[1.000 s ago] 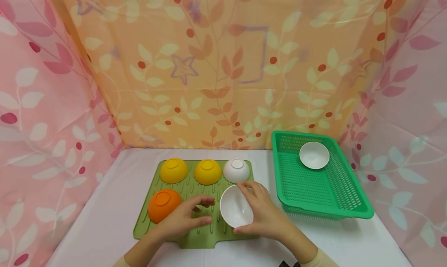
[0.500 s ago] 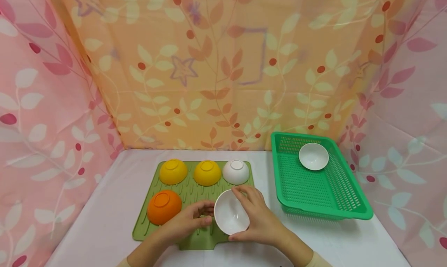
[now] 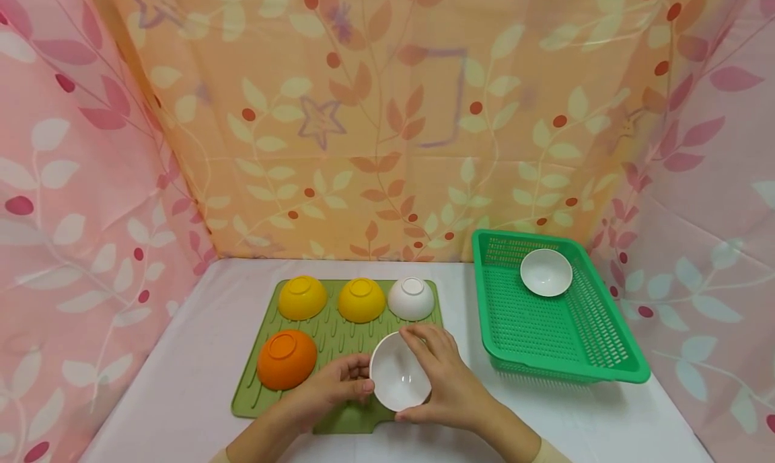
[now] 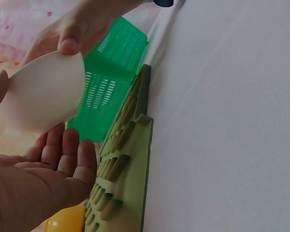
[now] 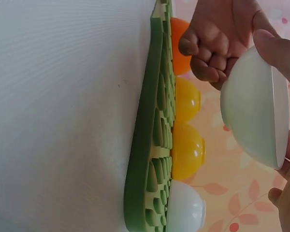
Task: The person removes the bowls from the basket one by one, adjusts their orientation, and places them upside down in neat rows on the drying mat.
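Note:
My right hand (image 3: 451, 382) grips a white bowl (image 3: 396, 379) by its rim, thumb at the near side and fingers at the far side. The bowl is tilted, its inside facing the head camera, and it is held above the green drying mat (image 3: 357, 424). Beside it on the left is my left hand (image 3: 329, 389), fingers loosely bent and fingertips right at the bowl's outside. In the right wrist view the left thumb stands apart from the bowl (image 5: 251, 106). An orange bowl (image 3: 286, 361) lies upside down on the mat, left of the left hand.
Along the mat's back row sit two yellow bowls (image 3: 303, 299) and a white bowl (image 3: 412, 300), all upside down. A green plastic basket (image 3: 557, 371) stands at the right, with another white bowl (image 3: 546, 273) inside. Patterned cloth (image 3: 387, 126) walls surround the white-covered table (image 3: 181, 355).
My right hand has brought the white bowl left and slightly nearer, toward the left hand. The left hand has shifted slightly right, its fingertips now at the bowl.

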`<state>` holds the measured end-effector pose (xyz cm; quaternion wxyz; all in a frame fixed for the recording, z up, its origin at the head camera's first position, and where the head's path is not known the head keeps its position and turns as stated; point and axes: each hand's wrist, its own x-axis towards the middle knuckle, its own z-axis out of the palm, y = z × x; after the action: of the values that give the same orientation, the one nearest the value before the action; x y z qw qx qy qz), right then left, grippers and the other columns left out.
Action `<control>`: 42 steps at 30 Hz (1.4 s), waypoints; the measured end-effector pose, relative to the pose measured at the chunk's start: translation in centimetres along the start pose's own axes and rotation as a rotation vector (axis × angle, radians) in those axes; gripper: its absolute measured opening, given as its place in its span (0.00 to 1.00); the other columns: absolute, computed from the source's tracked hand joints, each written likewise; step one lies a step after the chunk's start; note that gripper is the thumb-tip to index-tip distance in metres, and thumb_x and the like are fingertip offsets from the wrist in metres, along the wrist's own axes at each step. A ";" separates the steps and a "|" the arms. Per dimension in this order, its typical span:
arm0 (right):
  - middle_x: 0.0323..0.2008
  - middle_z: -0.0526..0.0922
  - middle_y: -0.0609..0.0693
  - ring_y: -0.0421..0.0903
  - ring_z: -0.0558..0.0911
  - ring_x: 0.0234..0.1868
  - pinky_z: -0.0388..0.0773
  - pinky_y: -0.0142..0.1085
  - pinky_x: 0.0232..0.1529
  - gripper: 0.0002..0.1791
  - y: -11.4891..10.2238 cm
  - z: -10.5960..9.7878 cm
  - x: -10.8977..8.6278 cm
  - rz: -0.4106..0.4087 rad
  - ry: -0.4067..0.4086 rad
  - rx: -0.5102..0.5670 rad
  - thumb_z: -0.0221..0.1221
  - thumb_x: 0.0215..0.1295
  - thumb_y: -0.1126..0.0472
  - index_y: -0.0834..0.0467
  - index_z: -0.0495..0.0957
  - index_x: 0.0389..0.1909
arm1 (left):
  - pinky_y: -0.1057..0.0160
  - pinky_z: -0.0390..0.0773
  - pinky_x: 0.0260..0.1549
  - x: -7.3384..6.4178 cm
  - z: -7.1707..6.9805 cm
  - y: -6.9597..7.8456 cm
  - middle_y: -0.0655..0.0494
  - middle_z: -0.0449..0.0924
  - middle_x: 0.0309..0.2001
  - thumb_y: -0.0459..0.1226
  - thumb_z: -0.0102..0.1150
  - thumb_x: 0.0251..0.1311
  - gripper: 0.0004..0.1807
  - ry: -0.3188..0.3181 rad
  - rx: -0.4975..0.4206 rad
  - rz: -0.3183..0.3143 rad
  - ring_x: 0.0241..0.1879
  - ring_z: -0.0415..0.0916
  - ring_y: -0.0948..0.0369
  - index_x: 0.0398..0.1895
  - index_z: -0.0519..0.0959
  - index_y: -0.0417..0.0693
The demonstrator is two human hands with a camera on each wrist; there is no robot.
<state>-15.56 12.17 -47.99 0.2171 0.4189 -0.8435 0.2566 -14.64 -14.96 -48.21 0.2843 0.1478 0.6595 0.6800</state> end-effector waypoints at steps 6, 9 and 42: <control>0.72 0.64 0.52 0.52 0.63 0.71 0.53 0.49 0.72 0.72 -0.3 0.0 0.1 -0.010 0.014 -0.006 0.83 0.30 0.34 0.59 0.60 0.78 | 0.60 0.79 0.51 -0.1 0.3 0.2 0.50 0.79 0.53 0.43 0.68 0.66 0.35 0.060 -0.008 -0.001 0.50 0.76 0.56 0.69 0.67 0.32; 0.75 0.61 0.51 0.51 0.60 0.74 0.53 0.48 0.73 0.72 -0.6 -0.3 0.1 0.040 -0.023 0.052 0.83 0.34 0.36 0.57 0.56 0.80 | 0.60 0.79 0.52 -0.1 0.5 0.6 0.48 0.79 0.54 0.41 0.70 0.64 0.36 0.091 -0.014 0.002 0.52 0.75 0.55 0.69 0.67 0.33; 0.76 0.64 0.50 0.57 0.66 0.73 0.62 0.69 0.65 0.49 0.1 -1.8 0.2 0.517 -0.182 0.648 0.74 0.58 0.47 0.41 0.60 0.78 | 0.40 0.72 0.63 -1.1 0.8 1.2 0.73 0.66 0.62 0.35 0.84 0.44 0.45 0.318 0.683 0.403 0.65 0.67 0.60 0.62 0.69 0.76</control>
<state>-15.49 13.22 -46.54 -0.0728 0.2613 -0.8122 0.5165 -13.49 -14.88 -46.81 -0.0249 0.2528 0.8404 0.4787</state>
